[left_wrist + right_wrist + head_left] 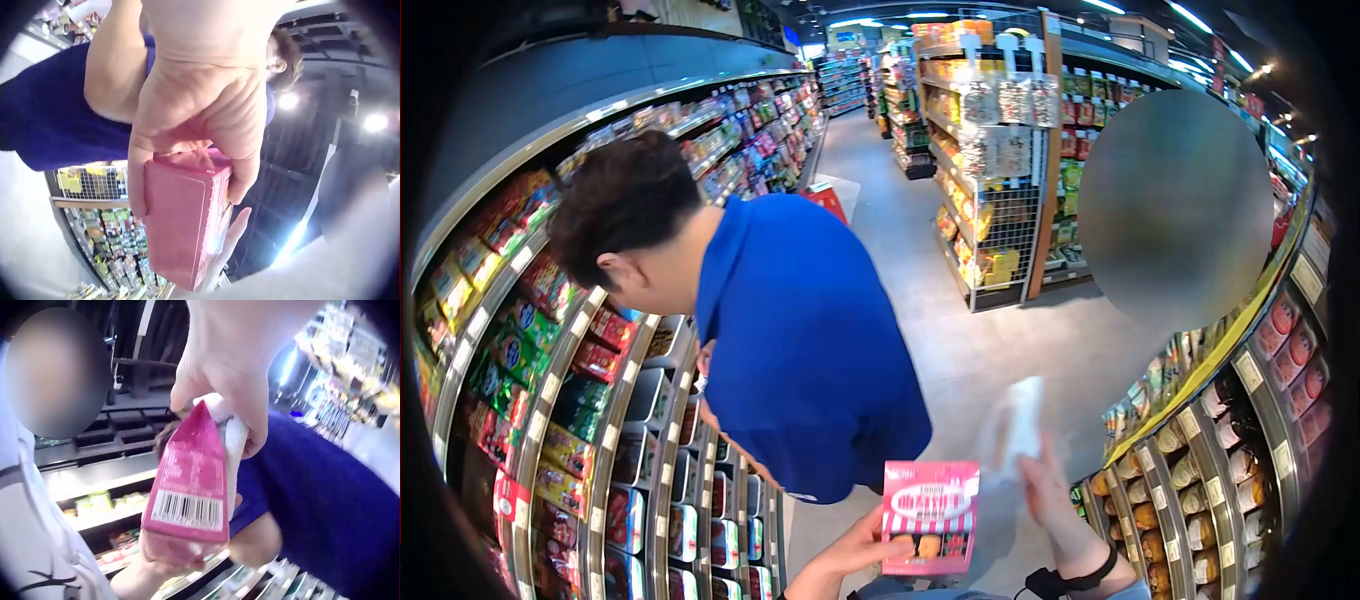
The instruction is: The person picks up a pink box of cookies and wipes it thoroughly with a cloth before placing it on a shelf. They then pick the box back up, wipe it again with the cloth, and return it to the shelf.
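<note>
A pink snack package (930, 510) is gripped at its left edge by my left hand (862, 545), with the thumb across the front. In the left wrist view, the fingers and thumb of my left hand (197, 119) span the pink package (178, 219). My right hand (1048, 490) pinches a blurred white cloth-like thing (1025, 425), up and right of the package. Behind the package in the right wrist view, the white thing (235, 447) hangs from my right hand (228, 387). The package's barcode side (190, 509) faces that camera.
A person in a blue shirt (800, 330) leans toward the left shelves (550, 385), close in front. Along the right stand curved shelves of packaged goods (1190, 420). An aisle floor (880, 210) runs ahead beside a wire-sided rack (1005, 235). A blurred round patch covers the upper right.
</note>
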The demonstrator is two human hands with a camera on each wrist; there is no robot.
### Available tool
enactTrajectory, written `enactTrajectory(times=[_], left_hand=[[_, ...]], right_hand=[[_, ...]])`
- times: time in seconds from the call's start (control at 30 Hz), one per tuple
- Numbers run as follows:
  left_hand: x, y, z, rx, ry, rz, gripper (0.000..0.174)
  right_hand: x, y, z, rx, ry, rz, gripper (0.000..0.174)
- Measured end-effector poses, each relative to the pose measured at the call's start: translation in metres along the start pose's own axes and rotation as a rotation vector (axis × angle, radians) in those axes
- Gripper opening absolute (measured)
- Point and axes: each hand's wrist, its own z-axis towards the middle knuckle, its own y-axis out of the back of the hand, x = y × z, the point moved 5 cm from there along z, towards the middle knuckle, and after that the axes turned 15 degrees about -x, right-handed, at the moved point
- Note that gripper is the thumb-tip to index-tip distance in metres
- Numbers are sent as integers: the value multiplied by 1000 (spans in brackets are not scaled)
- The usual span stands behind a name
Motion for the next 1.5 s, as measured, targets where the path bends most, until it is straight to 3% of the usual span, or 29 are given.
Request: enactTrajectory(times=[0.07, 0.1, 0.17, 0.23, 0.3, 0.37, 0.4, 0.5, 0.57, 0.63, 0.67, 0.73, 0.77, 0.83, 0.87, 0.93, 0.97, 1.03, 1.17, 1.2, 1.23, 1.27, 1.4, 1.47, 1.5], left_hand=[[11, -28, 43, -36, 66, -39, 56], [16, -42, 62, -42, 84, -28, 56], [24, -66, 91, -55, 150, 12, 58], [22, -89, 121, 11, 22, 94, 59], [25, -97, 159, -11, 46, 76, 59], [11, -103, 194, 57, -135, 206, 54], [7, -105, 213, -43, -25, 183, 49], [-3, -92, 296, 5, 3, 155, 43], [-40, -88, 344, -60, -56, 61, 51], [-68, -77, 395, -84, 1, 14, 58], [-82, -72, 418, -105, 11, 4, 58], [-112, -61, 464, -121, -18, -4, 58], [-123, -57, 484, -139, -20, -6, 58], [-146, -49, 524, -186, -23, -35, 55], [-149, -42, 545, -190, 0, -27, 54], [-141, -27, 592, -127, 16, 96, 54], [-137, -22, 616, -54, 43, 216, 54], [-169, -24, 650, -261, -57, 108, 53], [-170, 20, 759, -272, -155, 34, 58], [-203, 22, 769, -369, -55, 73, 58], [-215, 29, 789, -412, -74, 60, 58], [-225, 34, 812, -415, -118, 19, 58], [-262, 80, 894, -504, -210, -68, 63], [-274, 105, 922, -556, -214, -133, 62], [-282, 118, 934, -604, -210, -128, 61]], right_hand=[[52, 30, -9, -138, 597, -318, 46], [61, 37, -13, -162, 594, -324, 46], [63, 9, -23, -32, 1196, -1637, 55], [43, 13, -4, 35, 1095, -1610, 58], [39, 22, 34, 101, 1013, -1573, 61], [44, 29, 80, 128, 948, -1493, 60], [45, 30, 106, 123, 935, -1492, 60], [57, 34, 208, 87, 950, -1483, 51], [63, 45, 279, 58, 1172, -1480, 37], [78, 71, 356, -139, 888, -922, 27], [91, 71, 382, -119, 871, -923, 27], [108, 86, 442, -416, 313, -788, 26], [119, 76, 460, -397, 308, -788, 26], [149, 47, 493, -347, 555, -970, 27], [152, 34, 512, -332, 557, -962, 27], [149, -29, 534, 77, 1165, -1226, 31], [125, -41, 559, 261, 1001, -1269, 39], [107, -59, 606, 390, 879, -1289, 48], [107, -68, 734, 530, 881, -1319, 52], [110, -67, 771, 443, 836, -1255, 53], [116, -71, 806, 356, 795, -1180, 54], [123, -77, 838, 376, 641, -1053, 57], [87, -95, 962, 429, 331, -658, 64], [57, -108, 1014, 458, -11, -434, 60], [57, -123, 1031, 518, -60, -512, 60]])
